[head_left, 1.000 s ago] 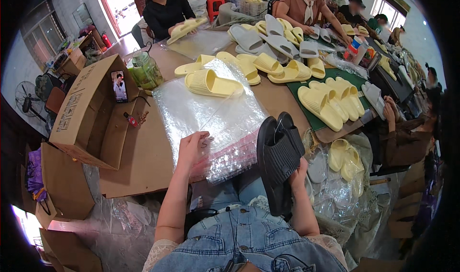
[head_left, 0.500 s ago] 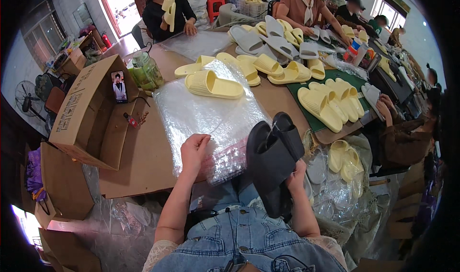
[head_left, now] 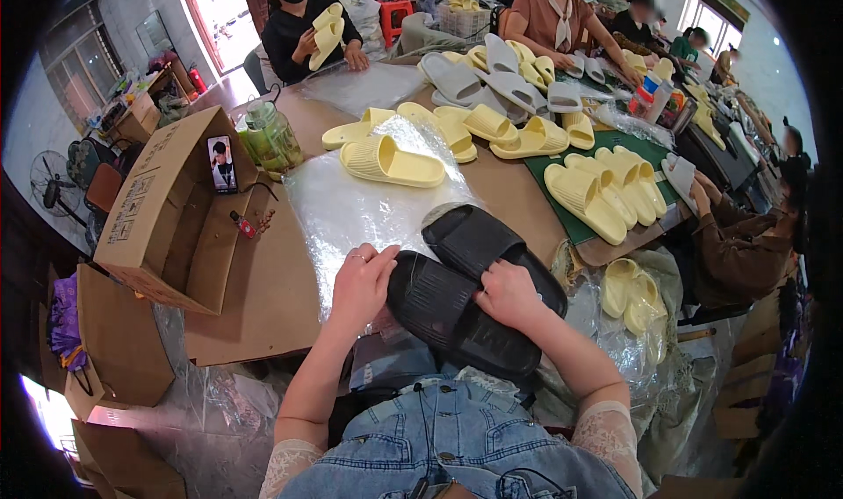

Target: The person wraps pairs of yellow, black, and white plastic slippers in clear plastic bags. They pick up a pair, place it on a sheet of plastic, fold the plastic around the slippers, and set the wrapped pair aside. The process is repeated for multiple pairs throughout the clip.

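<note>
A pair of black slippers lies tilted in front of me, soles down and overlapping. My right hand (head_left: 511,295) is closed on them where the two meet, its fingers between the far slipper (head_left: 474,240) and the near slipper (head_left: 428,299). At the toe of the near one, my left hand (head_left: 358,284) has thumb and fingers drawn together on its edge; the fingertips are partly hidden. Beneath and beyond them lies a stack of clear plastic bags (head_left: 329,209). A single yellow slipper (head_left: 395,163) rests on the stack.
An open cardboard box (head_left: 158,209) with a phone (head_left: 222,165) stands at left, beside a green-tinted jar (head_left: 268,139). More yellow and grey slippers (head_left: 455,77) cover the far table. Several yellow ones sit on a green mat (head_left: 584,161). Other people work around the table.
The black slippers have swung from nearly upright to lower and flatter, fanning apart. My right hand has moved on top of them. My left hand has shifted slightly right to their toe edge.
</note>
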{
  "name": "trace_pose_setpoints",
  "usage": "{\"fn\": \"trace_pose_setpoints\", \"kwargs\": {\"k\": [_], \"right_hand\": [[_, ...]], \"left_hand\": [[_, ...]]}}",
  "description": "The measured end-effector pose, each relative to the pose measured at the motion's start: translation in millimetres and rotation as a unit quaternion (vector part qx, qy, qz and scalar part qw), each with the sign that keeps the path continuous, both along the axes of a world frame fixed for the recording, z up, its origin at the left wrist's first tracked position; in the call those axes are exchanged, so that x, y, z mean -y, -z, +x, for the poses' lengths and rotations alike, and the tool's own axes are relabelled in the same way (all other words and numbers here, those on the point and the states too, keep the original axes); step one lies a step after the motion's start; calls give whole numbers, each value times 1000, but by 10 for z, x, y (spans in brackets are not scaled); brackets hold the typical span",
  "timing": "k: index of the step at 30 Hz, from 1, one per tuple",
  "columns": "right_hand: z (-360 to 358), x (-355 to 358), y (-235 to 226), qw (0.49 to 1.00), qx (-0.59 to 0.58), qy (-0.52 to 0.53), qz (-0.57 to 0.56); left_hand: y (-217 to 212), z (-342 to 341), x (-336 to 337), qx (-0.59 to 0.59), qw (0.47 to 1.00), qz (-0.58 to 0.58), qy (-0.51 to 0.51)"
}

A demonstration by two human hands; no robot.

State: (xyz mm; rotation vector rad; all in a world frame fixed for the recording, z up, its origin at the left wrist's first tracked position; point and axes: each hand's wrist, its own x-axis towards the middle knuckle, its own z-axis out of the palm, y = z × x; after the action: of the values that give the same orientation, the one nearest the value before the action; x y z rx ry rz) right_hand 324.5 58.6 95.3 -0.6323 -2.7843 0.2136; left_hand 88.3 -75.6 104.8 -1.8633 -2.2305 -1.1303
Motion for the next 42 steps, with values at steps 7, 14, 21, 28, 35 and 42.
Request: {"fn": "trace_pose_setpoints", "kwargs": {"k": [7, 14, 21, 28, 35, 42], "right_hand": [[-252, 151, -85, 997, -38, 19, -64], [-358, 355, 81, 994, -30, -6, -106], [-443, 240, 164, 993, -91, -39, -65], [-828, 116, 299, 992, -83, 59, -78], [-1065, -96, 409, 981, -130, 123, -73], [-1345, -400, 384, 967, -103, 224, -64]], "left_hand": [[-204, 183, 64, -105, 993, 22, 55], [-193, 308, 118, -67, 996, 42, 52], [-232, 530, 153, -54, 988, 22, 140], [-288, 709, 245, 22, 951, -3, 309], [-299, 838, 387, 37, 919, 6, 392], [-177, 677, 241, 2, 937, 11, 350]]}}
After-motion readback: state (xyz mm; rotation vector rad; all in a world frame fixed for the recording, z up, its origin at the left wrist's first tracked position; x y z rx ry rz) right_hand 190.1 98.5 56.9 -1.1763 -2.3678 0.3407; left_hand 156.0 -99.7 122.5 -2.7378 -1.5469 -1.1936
